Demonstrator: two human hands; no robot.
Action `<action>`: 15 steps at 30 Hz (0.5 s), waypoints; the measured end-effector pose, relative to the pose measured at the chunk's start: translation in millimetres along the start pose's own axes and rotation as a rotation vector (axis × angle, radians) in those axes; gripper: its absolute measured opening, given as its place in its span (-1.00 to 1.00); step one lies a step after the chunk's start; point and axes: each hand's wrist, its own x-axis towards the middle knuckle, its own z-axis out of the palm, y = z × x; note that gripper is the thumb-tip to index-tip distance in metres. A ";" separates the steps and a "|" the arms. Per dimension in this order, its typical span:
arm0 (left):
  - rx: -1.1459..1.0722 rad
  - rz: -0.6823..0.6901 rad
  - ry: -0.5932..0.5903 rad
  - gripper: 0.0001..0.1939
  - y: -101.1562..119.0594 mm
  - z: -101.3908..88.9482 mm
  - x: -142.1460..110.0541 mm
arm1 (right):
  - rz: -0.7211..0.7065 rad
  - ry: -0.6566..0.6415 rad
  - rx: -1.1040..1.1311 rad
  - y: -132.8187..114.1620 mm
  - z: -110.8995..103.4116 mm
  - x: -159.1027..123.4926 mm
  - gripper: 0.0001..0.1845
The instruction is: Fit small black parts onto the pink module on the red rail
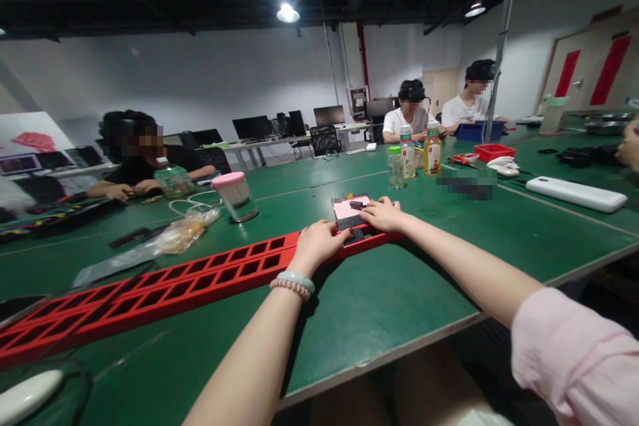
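Observation:
My left hand (pixel 319 244), with a pale bracelet and a beaded one at the wrist, rests at the right end of a long red slotted rack (pixel 200 281). Its fingers are closed at the edge of a black strip with small holes (pixel 350 221). My right hand (pixel 383 215) reaches in from the right, fingertips pinched on a small black piece (pixel 357 205) above a pink pad (pixel 344 209). Another dark part (pixel 355 236) lies under the left fingertips, partly hidden. The exact shape of these black parts is too small to tell.
A pink-lidded jar (pixel 235 197) and a plastic bag (pixel 187 231) lie beyond the rack. Several drink bottles (pixel 432 150) stand ahead, a white power bank (pixel 576 194) to the right. Co-workers sit across the green table (pixel 399 306); another person's hand shows far right.

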 end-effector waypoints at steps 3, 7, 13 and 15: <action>-0.006 -0.001 -0.001 -0.44 0.3 -0.1 0.5 | 0.021 -0.007 -0.014 -0.2 -0.6 -0.2 -0.35; -0.018 -0.017 -0.014 -0.46 2.0 -2.1 1.1 | 0.018 -0.009 -0.026 -1.1 -1.6 -0.3 -0.36; -0.019 -0.016 -0.015 -0.48 3.6 -4.9 1.4 | 0.042 0.140 -0.016 -3.6 -2.8 -3.8 -0.50; -0.019 -0.012 -0.009 -0.47 3.5 -4.6 1.8 | 0.033 0.218 -0.017 -4.3 -3.5 -6.6 -0.57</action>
